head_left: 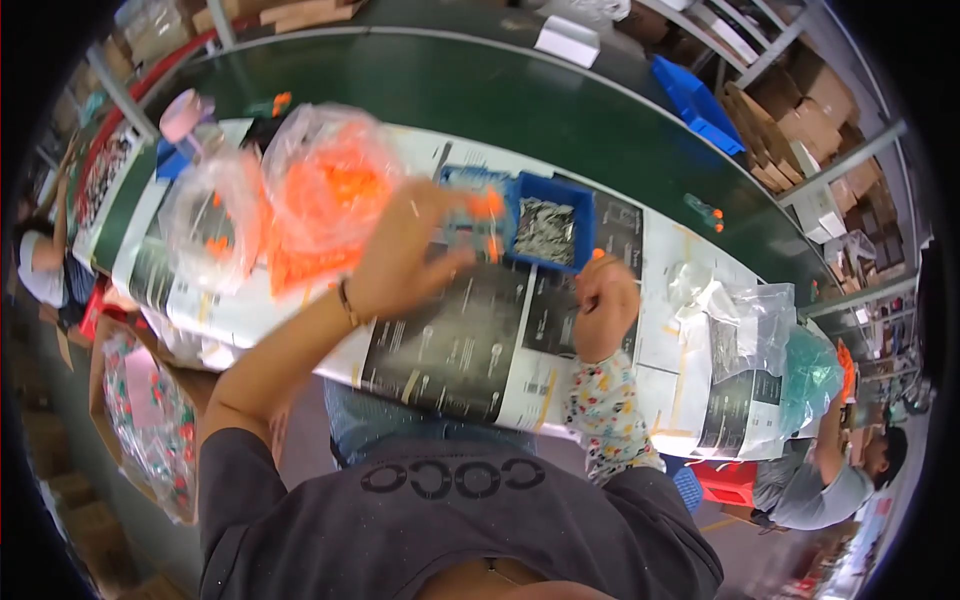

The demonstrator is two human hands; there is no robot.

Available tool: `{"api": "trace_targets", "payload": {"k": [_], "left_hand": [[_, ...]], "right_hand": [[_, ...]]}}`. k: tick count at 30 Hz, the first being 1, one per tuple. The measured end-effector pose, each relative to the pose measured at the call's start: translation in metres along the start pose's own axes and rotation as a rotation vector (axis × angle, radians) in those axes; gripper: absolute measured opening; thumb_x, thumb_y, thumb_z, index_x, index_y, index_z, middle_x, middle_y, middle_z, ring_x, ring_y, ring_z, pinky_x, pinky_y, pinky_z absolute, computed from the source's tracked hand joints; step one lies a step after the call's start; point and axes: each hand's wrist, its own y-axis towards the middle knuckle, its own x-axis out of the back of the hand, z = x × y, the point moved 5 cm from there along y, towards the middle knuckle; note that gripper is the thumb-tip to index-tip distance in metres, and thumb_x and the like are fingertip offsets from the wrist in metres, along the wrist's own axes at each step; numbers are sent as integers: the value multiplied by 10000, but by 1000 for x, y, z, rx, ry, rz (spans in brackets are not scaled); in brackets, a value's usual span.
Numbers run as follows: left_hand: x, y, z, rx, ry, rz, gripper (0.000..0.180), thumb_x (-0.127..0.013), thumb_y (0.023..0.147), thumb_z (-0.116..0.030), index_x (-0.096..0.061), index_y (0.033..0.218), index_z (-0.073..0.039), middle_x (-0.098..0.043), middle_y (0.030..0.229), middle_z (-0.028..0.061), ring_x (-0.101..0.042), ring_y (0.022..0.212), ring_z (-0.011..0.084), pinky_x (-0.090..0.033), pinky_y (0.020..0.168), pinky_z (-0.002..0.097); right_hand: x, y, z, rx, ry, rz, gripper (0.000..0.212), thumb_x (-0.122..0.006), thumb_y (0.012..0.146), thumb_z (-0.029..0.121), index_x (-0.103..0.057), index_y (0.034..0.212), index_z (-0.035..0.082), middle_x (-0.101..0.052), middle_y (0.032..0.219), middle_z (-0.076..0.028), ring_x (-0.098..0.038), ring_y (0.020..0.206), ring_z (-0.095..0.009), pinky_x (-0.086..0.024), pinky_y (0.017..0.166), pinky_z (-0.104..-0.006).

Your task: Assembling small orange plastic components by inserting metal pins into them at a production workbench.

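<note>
Head view: where's your left grip (405, 250)?

Near frame centre, slightly left and up, over the table (450, 350). Thumb wide of the fingers, motion-blurred. Orange parts (487, 205) just beside it, also blurred; can't tell whether I touch them.

Right grip (606, 308)?

Right of centre, just below the blue bin (586, 225). Fingers curled in narrow. Orange bit (598, 253) shows at my fingertips; can't tell if I'm pinching it.

Bin contents?

Small silvery pieces (543, 230), loose pile.

More orange stock?

Upper left: clear bag (345, 165) with a heap of orange pieces (350, 185). Another clear bag (190, 225) left of it, few orange bits inside.

Rest of frame?

Green belt (420, 90) across the top, blue tray (695, 105) upper right, green bag (812, 375) lower right on the table.
</note>
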Motion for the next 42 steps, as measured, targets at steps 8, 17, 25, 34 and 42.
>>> {"api": "trace_targets", "payload": {"k": [8,17,25,34,42], "left_hand": [[-71,139,197,174,508,339,684,-723,724,-183,-388,1309,-74,-634,1140,107,-557,1087,322,-413,930,481],[-11,128,76,-169,261,-67,267,-652,804,-88,-635,1066,-38,-570,1235,183,-509,1166,326,-395,991,411],[210,-138,204,651,571,-930,193,-509,917,-113,-631,986,19,-668,977,178,-628,892,329,-489,792,395],[132,-202,269,662,853,-213,334,-455,779,13,-560,1094,42,-558,1152,218,-526,998,414,-424,892,439],[144,-245,298,577,315,-560,244,-431,786,10,-559,990,50,-561,1010,217,-515,949,390,-417,824,445]], "right_hand": [[-32,-29,10,327,-497,486,242,-646,803,126,-486,635,59,-455,606,-83,-500,537,-279,-384,483,-380],[-12,-18,12,305,-487,390,266,-643,833,162,-482,644,66,-447,603,-76,-489,521,-266,-374,476,-381],[-35,-31,31,335,-376,408,245,-659,806,103,-491,633,58,-450,592,-82,-467,506,-281,-343,463,-389],[-12,-17,8,44,-425,226,147,-621,838,82,-572,717,16,-533,655,-42,-485,537,-151,-391,513,-302],[93,153,-57,-60,-1098,237,141,-593,866,126,-600,952,15,-635,852,-149,-627,721,-252,-487,637,-358]]}}
